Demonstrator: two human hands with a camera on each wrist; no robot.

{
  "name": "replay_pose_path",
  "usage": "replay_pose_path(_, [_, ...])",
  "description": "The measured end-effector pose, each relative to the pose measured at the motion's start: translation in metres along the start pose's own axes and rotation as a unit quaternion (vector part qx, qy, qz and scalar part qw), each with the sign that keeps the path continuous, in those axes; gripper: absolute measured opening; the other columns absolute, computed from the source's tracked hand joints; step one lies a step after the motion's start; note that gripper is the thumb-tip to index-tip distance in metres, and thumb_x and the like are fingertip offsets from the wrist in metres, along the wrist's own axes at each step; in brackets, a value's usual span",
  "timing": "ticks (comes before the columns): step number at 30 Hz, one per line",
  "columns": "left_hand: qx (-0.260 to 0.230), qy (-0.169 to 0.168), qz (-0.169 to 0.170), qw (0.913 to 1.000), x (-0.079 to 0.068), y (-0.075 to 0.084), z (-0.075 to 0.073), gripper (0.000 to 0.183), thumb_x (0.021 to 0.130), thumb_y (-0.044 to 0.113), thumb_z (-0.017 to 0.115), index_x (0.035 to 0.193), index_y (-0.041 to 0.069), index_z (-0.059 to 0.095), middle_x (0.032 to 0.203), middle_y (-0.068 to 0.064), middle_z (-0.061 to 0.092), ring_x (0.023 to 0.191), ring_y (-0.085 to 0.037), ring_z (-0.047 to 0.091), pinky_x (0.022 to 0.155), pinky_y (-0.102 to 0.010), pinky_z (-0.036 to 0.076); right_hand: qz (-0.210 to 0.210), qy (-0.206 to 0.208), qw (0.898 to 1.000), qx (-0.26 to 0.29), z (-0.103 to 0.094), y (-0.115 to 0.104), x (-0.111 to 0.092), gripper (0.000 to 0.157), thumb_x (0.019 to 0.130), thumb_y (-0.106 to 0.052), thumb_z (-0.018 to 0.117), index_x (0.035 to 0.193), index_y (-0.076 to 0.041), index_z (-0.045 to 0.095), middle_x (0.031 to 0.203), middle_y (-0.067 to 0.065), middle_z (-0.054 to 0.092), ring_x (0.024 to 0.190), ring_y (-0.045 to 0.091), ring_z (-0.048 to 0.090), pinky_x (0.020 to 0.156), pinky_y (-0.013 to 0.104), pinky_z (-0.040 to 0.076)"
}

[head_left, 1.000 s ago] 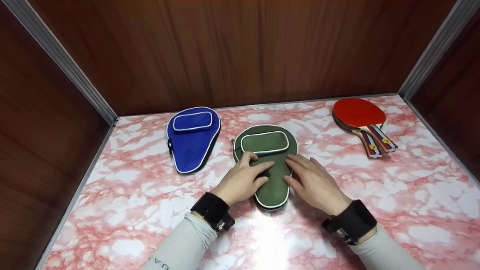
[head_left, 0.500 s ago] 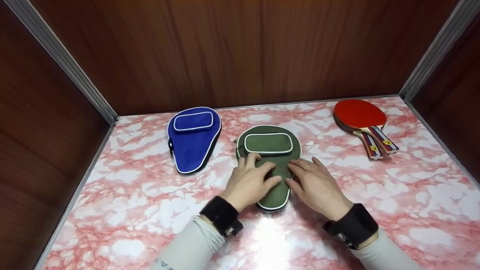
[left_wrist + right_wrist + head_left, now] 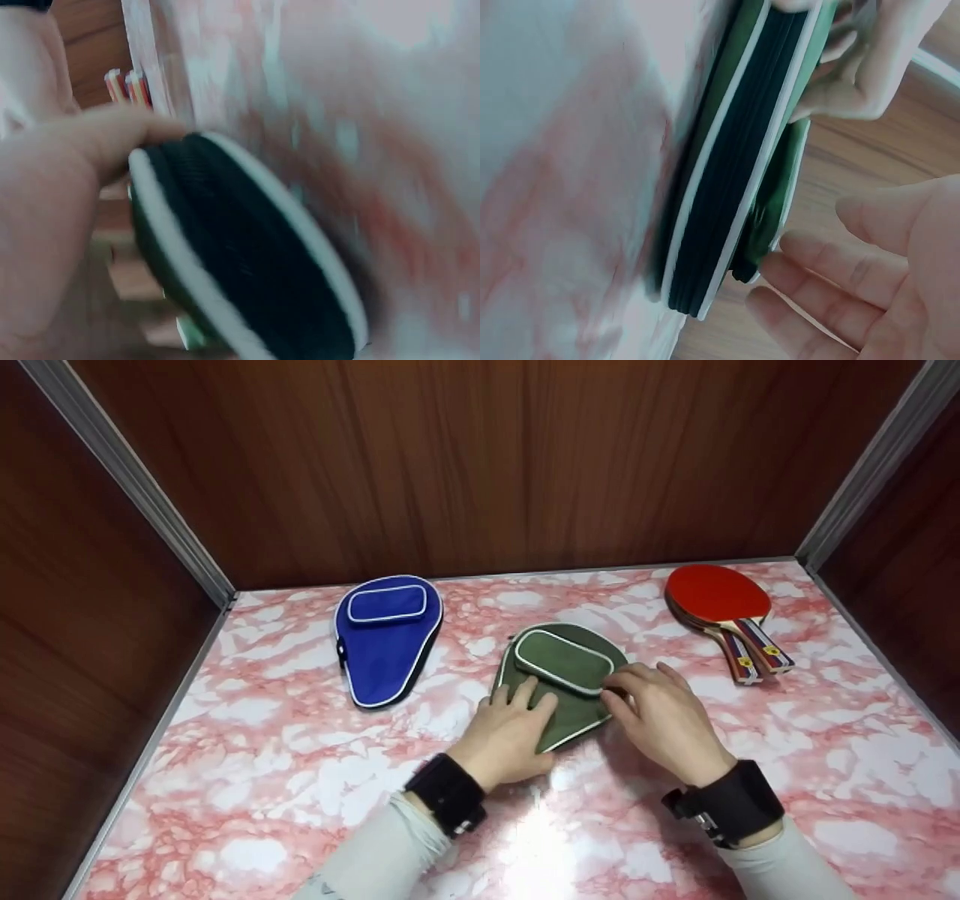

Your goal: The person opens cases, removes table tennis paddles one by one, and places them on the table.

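Note:
A green table tennis bat case (image 3: 576, 718) with white piping lies tilted on the table, its pocket (image 3: 564, 661) facing up. My left hand (image 3: 504, 739) covers its narrow end, fingers spread on top and thumb at the near edge. Up close in the left wrist view, the dark zipped side (image 3: 240, 247) shows beside the thumb. My right hand (image 3: 669, 721) is at the pocket's right end; in the right wrist view its fingers (image 3: 825, 289) are extended, fingertips against or very near the pocket. How firmly the left hand grips is partly hidden.
A blue bat case (image 3: 386, 649) lies at the back left of the pink-and-white marbled table (image 3: 247, 780). Two stacked table tennis bats (image 3: 718, 594), the upper one red-faced, lie at the back right. Brown wooden panels (image 3: 480, 465) enclose the back and both sides.
The green case has turned clockwise, its narrow end swinging left under my left hand. My right hand has moved up and right, from the case's narrow part to the pocket's end.

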State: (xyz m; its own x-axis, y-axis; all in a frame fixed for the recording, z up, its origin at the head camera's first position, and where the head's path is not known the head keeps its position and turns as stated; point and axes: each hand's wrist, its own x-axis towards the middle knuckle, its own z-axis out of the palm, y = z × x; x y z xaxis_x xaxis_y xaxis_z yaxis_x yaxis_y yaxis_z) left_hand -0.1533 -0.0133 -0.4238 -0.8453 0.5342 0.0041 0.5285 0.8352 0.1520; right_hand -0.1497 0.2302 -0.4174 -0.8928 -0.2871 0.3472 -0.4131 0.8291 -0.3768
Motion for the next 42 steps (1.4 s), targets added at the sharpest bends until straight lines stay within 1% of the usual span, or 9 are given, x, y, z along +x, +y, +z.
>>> replay_pose_path(7, [-0.046, -0.033, 0.095, 0.9939, -0.008, -0.031, -0.013, 0.063, 0.083, 0.008, 0.086, 0.14, 0.017, 0.061, 0.163, -0.007, 0.051, 0.153, -0.033, 0.045, 0.124, -0.06, 0.036, -0.005, 0.006, 1.0, 0.003, -0.002, 0.005, 0.0, 0.032, 0.105, -0.018, 0.075, 0.131, 0.001, 0.076, 0.136, 0.02, 0.071, 0.13, 0.042, 0.063, 0.117, 0.061, 0.039])
replay_pose_path(12, [-0.041, -0.027, 0.124, 0.991, -0.013, -0.044, -0.019, 0.058, 0.082, -0.012, 0.081, 0.13, 0.018, 0.068, 0.158, -0.004, 0.058, 0.154, -0.028, 0.046, 0.123, -0.063, 0.037, -0.001, -0.003, 1.0, 0.001, -0.002, 0.005, -0.001, 0.039, 0.106, -0.02, 0.075, 0.138, 0.001, 0.073, 0.142, 0.021, 0.067, 0.131, 0.044, 0.061, 0.115, 0.06, 0.041])
replay_pose_path(15, [-0.033, -0.001, 0.128, 0.9913, -0.013, -0.046, -0.022, 0.047, 0.082, -0.014, 0.078, 0.116, 0.017, 0.071, 0.141, -0.004, 0.068, 0.142, -0.028, 0.058, 0.119, -0.058, 0.042, -0.001, -0.005, 1.0, 0.003, -0.002, 0.005, -0.002, 0.04, 0.106, -0.02, 0.075, 0.14, 0.001, 0.072, 0.144, 0.022, 0.067, 0.133, 0.043, 0.061, 0.116, 0.061, 0.04])
replay_pose_path(18, [-0.014, 0.058, 0.103, 0.9929, -0.01, -0.036, -0.022, 0.027, 0.09, -0.004, 0.076, 0.109, 0.014, 0.07, 0.117, -0.005, 0.075, 0.12, -0.029, 0.07, 0.105, -0.051, 0.053, -0.002, -0.006, 1.0, 0.004, -0.004, 0.005, -0.002, 0.041, 0.107, -0.02, 0.074, 0.142, 0.001, 0.071, 0.144, 0.021, 0.067, 0.135, 0.042, 0.061, 0.117, 0.061, 0.039])
replay_pose_path(20, [-0.014, 0.097, 0.061, 0.9933, -0.007, -0.023, -0.019, 0.018, 0.101, 0.013, 0.074, 0.119, 0.011, 0.072, 0.113, -0.007, 0.077, 0.11, -0.032, 0.073, 0.097, -0.049, 0.056, -0.001, -0.006, 1.0, 0.004, -0.005, 0.006, -0.002, 0.042, 0.106, -0.019, 0.074, 0.143, 0.001, 0.07, 0.145, 0.022, 0.067, 0.136, 0.043, 0.061, 0.119, 0.061, 0.038])
replay_pose_path(23, [-0.035, 0.106, -0.023, 0.9935, -0.001, 0.004, -0.01, 0.057, 0.11, 0.051, 0.064, 0.151, 0.011, 0.063, 0.133, -0.015, 0.075, 0.123, -0.037, 0.069, 0.104, -0.059, 0.053, 0.004, -0.01, 1.0, 0.001, -0.006, 0.009, -0.002, 0.044, 0.106, -0.019, 0.074, 0.145, 0.002, 0.069, 0.145, 0.023, 0.067, 0.137, 0.044, 0.06, 0.12, 0.062, 0.037])
replay_pose_path(27, [-0.028, 0.069, -0.09, 0.9932, 0.005, 0.033, 0.003, 0.092, 0.101, 0.081, 0.052, 0.173, 0.025, 0.039, 0.161, -0.021, 0.056, 0.15, -0.049, 0.049, 0.114, -0.084, 0.03, 0.012, -0.013, 1.0, -0.002, -0.008, 0.011, -0.002, 0.043, 0.107, -0.017, 0.072, 0.144, 0.004, 0.068, 0.146, 0.025, 0.065, 0.137, 0.047, 0.06, 0.12, 0.064, 0.037])
replay_pose_path(33, [0.012, 0.054, -0.094, 0.9941, 0.007, 0.043, 0.012, 0.087, 0.099, 0.08, 0.058, 0.169, 0.029, 0.048, 0.167, -0.026, 0.046, 0.155, -0.056, 0.039, 0.111, -0.091, 0.023, 0.024, -0.017, 1.0, -0.009, -0.01, 0.012, -0.003, 0.041, 0.107, -0.013, 0.069, 0.143, 0.007, 0.067, 0.146, 0.028, 0.064, 0.136, 0.05, 0.059, 0.119, 0.066, 0.038])
replay_pose_path(42, [-0.005, -0.009, 0.003, 0.9999, -0.002, 0.004, 0.009, 0.078, 0.105, 0.076, 0.049, 0.171, 0.035, 0.043, 0.178, -0.016, 0.031, 0.164, -0.048, 0.025, 0.119, -0.086, 0.011, 0.034, -0.034, 0.999, -0.013, -0.01, 0.015, -0.005, 0.041, 0.109, -0.015, 0.066, 0.144, 0.004, 0.067, 0.146, 0.026, 0.065, 0.137, 0.049, 0.059, 0.117, 0.067, 0.04])
